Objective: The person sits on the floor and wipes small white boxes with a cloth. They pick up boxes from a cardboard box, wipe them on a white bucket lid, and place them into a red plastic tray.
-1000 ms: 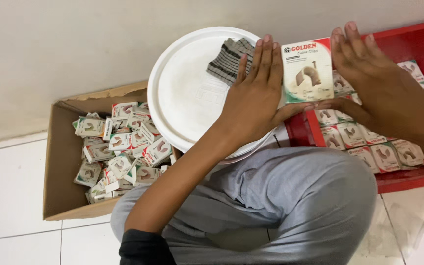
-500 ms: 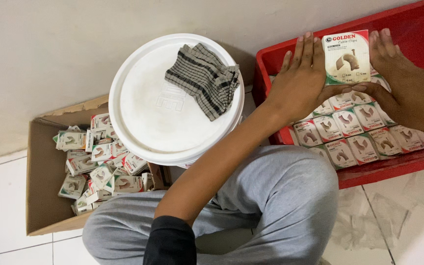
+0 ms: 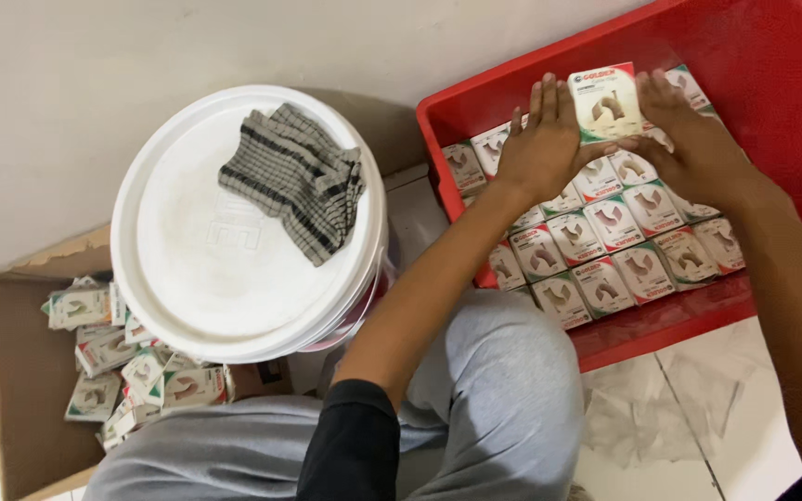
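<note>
At the far left a cardboard box (image 3: 20,436) sits on the pale tiled floor (image 3: 642,464), loosely filled with jumbled small packets (image 3: 109,357). Beside it stands a white bucket lid (image 3: 206,278) carrying a crumpled checked cloth (image 3: 299,181), close against the plain wall (image 3: 141,65). Next comes the red crate (image 3: 772,102), its near rim touching the person's grey-trousered knee. The left hand (image 3: 540,139), fingers flat and together, presses the left edge of a small white box (image 3: 605,100); the right hand (image 3: 693,144) presses its right edge, so both hold it between them. The box stands upright, long axis pointing away from the person, printed face up, above the packed rows of boxes (image 3: 605,246). Bare crate floor lies open beyond and to the right.
</note>
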